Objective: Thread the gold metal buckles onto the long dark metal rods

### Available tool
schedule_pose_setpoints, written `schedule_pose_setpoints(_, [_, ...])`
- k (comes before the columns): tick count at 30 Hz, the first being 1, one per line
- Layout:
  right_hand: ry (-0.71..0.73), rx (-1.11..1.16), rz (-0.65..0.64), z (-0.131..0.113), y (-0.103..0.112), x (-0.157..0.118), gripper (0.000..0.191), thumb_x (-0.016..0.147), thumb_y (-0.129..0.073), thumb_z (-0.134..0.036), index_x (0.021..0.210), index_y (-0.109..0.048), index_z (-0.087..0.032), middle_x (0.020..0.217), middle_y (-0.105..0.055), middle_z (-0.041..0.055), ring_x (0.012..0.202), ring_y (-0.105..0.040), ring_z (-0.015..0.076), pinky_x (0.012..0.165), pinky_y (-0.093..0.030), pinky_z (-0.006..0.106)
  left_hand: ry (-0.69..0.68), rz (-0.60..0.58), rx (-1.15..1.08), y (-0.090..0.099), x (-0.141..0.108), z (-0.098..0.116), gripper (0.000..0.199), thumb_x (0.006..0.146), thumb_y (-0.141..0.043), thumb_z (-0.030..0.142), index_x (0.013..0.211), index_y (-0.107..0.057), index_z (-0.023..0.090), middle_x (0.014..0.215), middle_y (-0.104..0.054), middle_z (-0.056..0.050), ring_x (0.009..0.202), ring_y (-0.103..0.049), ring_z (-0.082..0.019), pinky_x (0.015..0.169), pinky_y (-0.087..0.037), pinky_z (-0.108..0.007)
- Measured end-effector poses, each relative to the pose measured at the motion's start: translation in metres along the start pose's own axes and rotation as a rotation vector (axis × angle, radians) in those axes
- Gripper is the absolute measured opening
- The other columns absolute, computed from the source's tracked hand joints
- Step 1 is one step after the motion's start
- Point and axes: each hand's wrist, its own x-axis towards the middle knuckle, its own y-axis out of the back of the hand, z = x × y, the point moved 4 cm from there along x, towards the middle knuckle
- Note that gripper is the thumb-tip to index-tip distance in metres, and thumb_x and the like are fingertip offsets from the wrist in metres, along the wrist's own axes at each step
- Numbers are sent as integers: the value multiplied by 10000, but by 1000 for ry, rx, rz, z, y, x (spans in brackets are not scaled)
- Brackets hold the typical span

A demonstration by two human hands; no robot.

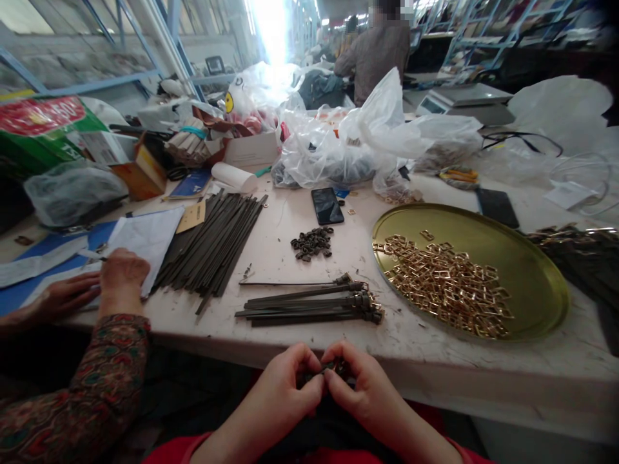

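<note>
My left hand (289, 381) and my right hand (363, 381) meet in front of the table's near edge, fingers closed in a pinch. Between them is a small dark strap with a glint of gold-coloured buckle (338, 366), mostly hidden by the fingers. Just beyond lies a bundle of dark straps (304, 308) with gold buckles at their right ends. A small pile of dark loops (312, 243) sits behind it. To the right, many loose gold buckles (449, 283) are heaped on a round gold tray (536, 290).
Long dark strips (213, 238) lie to the left. Beside me, a co-worker's hand (123, 274) holds a pen over white paper (157, 235). A phone (327, 205) rests behind the loops, with clear plastic bags (333, 151) at the back. Another person (382, 55) stands far off.
</note>
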Motion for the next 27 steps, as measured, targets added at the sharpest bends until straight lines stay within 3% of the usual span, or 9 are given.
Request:
schedule_pose_setpoints(4, [-16, 21, 11, -4, -1, -4, 31, 737, -499, -196, 767, -507, -196, 645, -498, -41, 598, -450, 114, 549, -349, 230, -48, -5, 80, 1, -5, 5, 36, 720, -468, 189, 692, -463, 166, 603, -490, 44, 574, -458, -93, 512, -343, -194])
schedule_pose_setpoints(10, [-211, 377, -171, -9, -12, -5, 87, 703, -462, -223, 786, -460, -196, 574, -508, -61, 480, -401, 80, 474, -306, 208, 67, -106, -266, -6, -8, -1, 73, 629, -459, 166, 688, -417, 167, 627, -541, 27, 486, -475, -82, 453, -347, -189])
schedule_pose_setpoints(14, [-176, 272, -88, -6, -10, -7, 87, 679, -507, -231, 737, -451, -198, 552, -459, -75, 485, -381, 76, 466, -286, 205, 34, -86, -207, 0, -13, 3, 72, 651, -483, 155, 714, -448, 159, 608, -504, 51, 514, -482, -77, 478, -343, -184])
schedule_pose_setpoints(19, [-222, 315, -58, -3, -9, -15, 132, 726, -497, -312, 746, -421, -206, 476, -411, -103, 442, -359, 74, 453, -258, 207, 37, -126, -257, 8, -22, -2, 163, 739, -488, 211, 884, -489, 135, 754, -592, 3, 643, -549, -101, 635, -408, -235])
schedule_pose_setpoints(27, [-293, 508, -90, -2, -16, -22, 208, 722, -569, -336, 739, -409, -204, 496, -498, -85, 417, -358, 55, 444, -243, 195, 37, -101, -483, 1, -24, -21, 237, 677, -653, 260, 817, -526, 118, 715, -634, -23, 624, -542, -103, 532, -372, -195])
